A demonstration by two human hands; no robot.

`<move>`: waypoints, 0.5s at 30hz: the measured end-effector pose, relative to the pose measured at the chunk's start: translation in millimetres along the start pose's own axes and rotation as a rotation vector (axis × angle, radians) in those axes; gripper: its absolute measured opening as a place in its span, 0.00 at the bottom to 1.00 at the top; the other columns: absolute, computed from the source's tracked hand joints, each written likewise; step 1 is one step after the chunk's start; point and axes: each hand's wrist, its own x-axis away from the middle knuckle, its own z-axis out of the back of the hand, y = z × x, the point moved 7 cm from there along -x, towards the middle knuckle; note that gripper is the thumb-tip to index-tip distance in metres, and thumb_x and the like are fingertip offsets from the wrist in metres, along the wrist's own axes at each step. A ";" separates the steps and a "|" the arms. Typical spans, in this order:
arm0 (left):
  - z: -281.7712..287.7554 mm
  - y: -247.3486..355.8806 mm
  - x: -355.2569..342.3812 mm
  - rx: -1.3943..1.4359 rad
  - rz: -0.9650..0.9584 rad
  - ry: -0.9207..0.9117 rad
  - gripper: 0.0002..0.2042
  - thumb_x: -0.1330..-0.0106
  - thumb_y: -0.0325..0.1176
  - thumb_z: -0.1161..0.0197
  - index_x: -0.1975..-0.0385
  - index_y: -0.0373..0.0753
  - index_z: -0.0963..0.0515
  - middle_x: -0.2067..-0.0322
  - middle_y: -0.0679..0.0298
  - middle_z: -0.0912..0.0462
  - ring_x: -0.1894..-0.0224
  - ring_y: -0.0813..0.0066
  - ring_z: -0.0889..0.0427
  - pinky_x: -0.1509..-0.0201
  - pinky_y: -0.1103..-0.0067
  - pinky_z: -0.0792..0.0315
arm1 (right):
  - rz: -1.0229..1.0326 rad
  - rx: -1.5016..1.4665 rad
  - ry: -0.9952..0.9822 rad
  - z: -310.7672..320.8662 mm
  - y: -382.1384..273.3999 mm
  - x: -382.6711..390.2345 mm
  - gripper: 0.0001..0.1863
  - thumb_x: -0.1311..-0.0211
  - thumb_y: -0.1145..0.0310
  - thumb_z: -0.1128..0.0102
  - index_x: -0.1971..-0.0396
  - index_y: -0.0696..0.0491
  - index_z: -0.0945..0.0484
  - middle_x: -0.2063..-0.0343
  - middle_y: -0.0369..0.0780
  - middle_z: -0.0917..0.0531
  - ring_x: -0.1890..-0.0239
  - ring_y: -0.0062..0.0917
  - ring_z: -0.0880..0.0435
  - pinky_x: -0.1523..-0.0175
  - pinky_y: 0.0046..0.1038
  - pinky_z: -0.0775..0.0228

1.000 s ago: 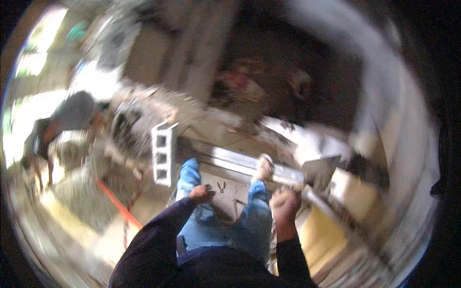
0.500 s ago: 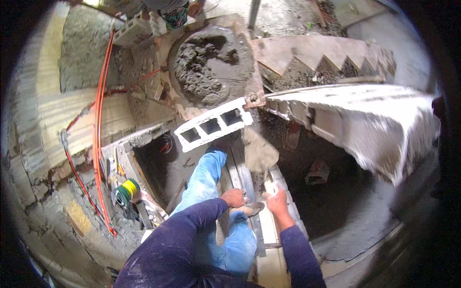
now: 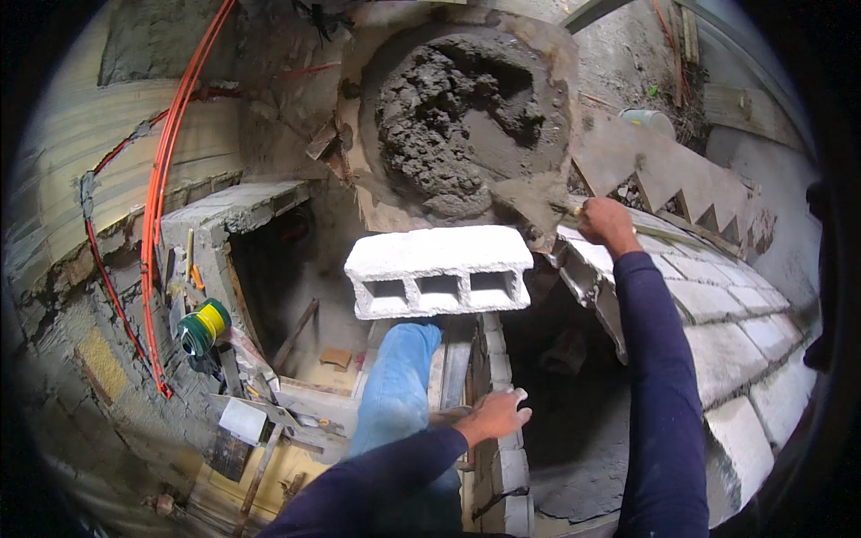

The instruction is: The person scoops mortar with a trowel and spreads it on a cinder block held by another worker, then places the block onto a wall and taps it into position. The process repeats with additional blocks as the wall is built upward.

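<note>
The right hand [image 3: 605,222] is reaching far forward, fingers clamped around the handle of a trowel [image 3: 545,208] whose blade is sitting at the near edge of the wet mortar heap [image 3: 453,117] on its round board. The left hand [image 3: 491,414] is resting open, fingers spread, on top of the narrow block wall [image 3: 499,421] beside the blue-jeaned knee [image 3: 396,387]. A white hollow concrete block [image 3: 439,269] is lying just ahead on that wall, its three cells facing the camera. Orange conduit [image 3: 161,179] is running down the left.
</note>
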 end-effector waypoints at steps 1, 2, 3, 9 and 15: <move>2.9 1.6 -2.0 0.056 -0.012 0.000 0.25 0.36 0.46 0.44 0.46 0.33 0.29 0.50 0.44 0.23 0.47 0.45 0.25 0.43 0.59 0.32 | 0.006 0.046 -0.015 -1.3 4.0 -15.2 0.14 0.50 0.60 0.41 0.74 0.57 0.18 0.69 0.49 0.16 0.64 0.43 0.16 0.58 0.42 0.23; 5.6 3.7 -3.0 0.095 -0.018 0.022 0.25 0.35 0.46 0.45 0.46 0.32 0.29 0.49 0.43 0.24 0.47 0.44 0.26 0.42 0.60 0.32 | 0.033 0.050 -0.048 -4.8 4.7 -29.3 0.14 0.51 0.61 0.41 0.74 0.57 0.18 0.70 0.49 0.16 0.64 0.43 0.16 0.58 0.42 0.23; 9.4 2.4 -3.6 0.119 -0.007 0.038 0.25 0.35 0.46 0.45 0.46 0.32 0.29 0.49 0.43 0.25 0.46 0.45 0.26 0.42 0.60 0.33 | 0.067 0.054 -0.046 -8.0 2.3 -40.2 0.13 0.51 0.61 0.41 0.74 0.56 0.18 0.70 0.49 0.16 0.64 0.44 0.16 0.58 0.42 0.23; 17.8 12.8 -4.5 0.232 -0.004 0.016 0.24 0.34 0.45 0.43 0.46 0.32 0.30 0.47 0.44 0.26 0.43 0.45 0.29 0.39 0.62 0.35 | 0.064 0.058 -0.067 -25.6 14.1 -68.8 0.12 0.55 0.62 0.41 0.76 0.56 0.19 0.72 0.50 0.17 0.66 0.45 0.17 0.59 0.43 0.24; 22.8 13.6 -9.0 0.275 0.025 0.084 0.25 0.34 0.46 0.44 0.45 0.33 0.31 0.46 0.46 0.27 0.42 0.46 0.29 0.38 0.62 0.36 | 0.185 0.042 -0.077 -46.8 29.5 -73.9 0.13 0.56 0.60 0.42 0.77 0.55 0.19 0.76 0.50 0.19 0.68 0.48 0.18 0.60 0.45 0.25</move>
